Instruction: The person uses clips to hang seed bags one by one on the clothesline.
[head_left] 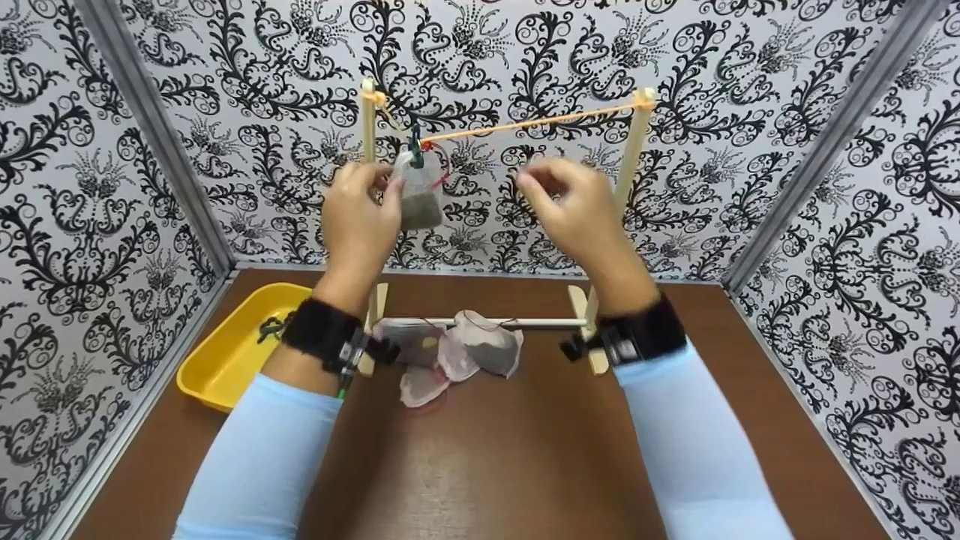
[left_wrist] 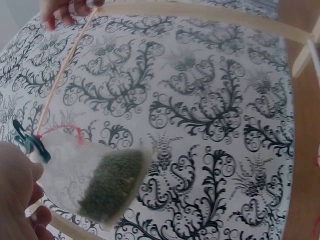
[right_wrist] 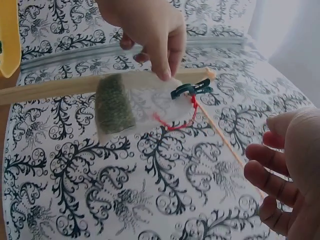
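Note:
A sheer white drawstring tea bag [head_left: 421, 210] with dark green leaves in its bottom hangs from an orange string [head_left: 540, 122]. Its top corner is clipped there by a dark green clothespin [right_wrist: 191, 89], beside the bag's red drawstring [right_wrist: 175, 127]. My left hand [head_left: 360, 206] pinches the bag's upper edge between thumb and fingers, just below the clothespin; the string sags at that point. To the right, apart from the bag, my right hand [head_left: 574, 199] hovers under the string with loosely bent fingers and nothing in them.
Two wooden posts [head_left: 634, 150] hold the string, joined low down by a white rod [head_left: 551, 322]. Several more bags [head_left: 491, 349] lie on the brown table [head_left: 495, 457] by the rod. At the left, a yellow tray [head_left: 217, 367] contains green clothespins [head_left: 271, 328].

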